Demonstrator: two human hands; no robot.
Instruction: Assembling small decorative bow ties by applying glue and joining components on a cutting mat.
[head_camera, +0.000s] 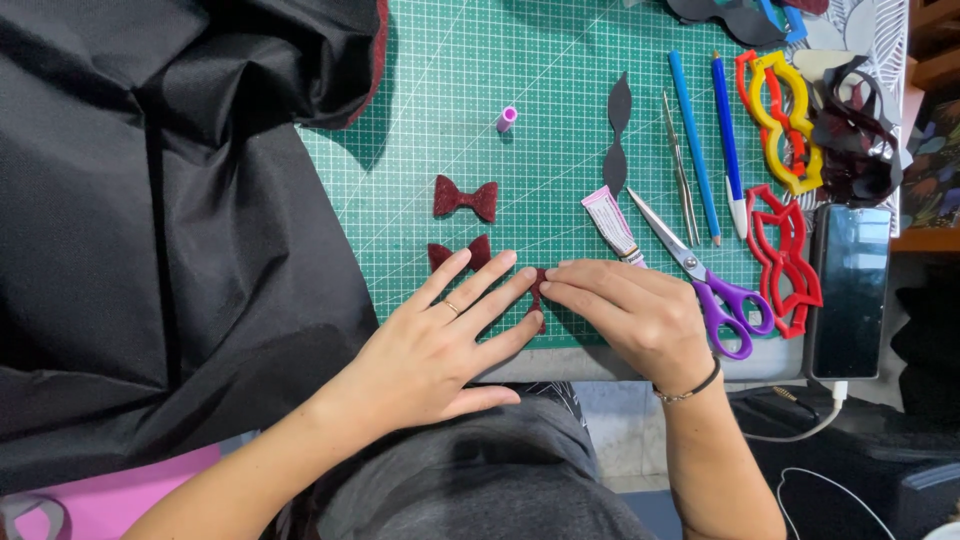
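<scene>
Seen from above, the left hand (440, 345) lies flat with fingers spread and the right hand (635, 312) has fingers pressed together; their fingertips meet on a small dark red felt piece (539, 290) at the near edge of a green cutting mat (450, 120). A dark red felt bow (465, 198) lies farther up the mat, a glue tube (612, 224) and purple-handled scissors (700, 280) just beside the right hand.

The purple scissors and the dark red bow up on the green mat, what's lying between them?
In the head view, a small pink-and-white glue tube lies between the dark red bow and the purple scissors, on the green cutting mat. Otherwise just bare mat.
</scene>
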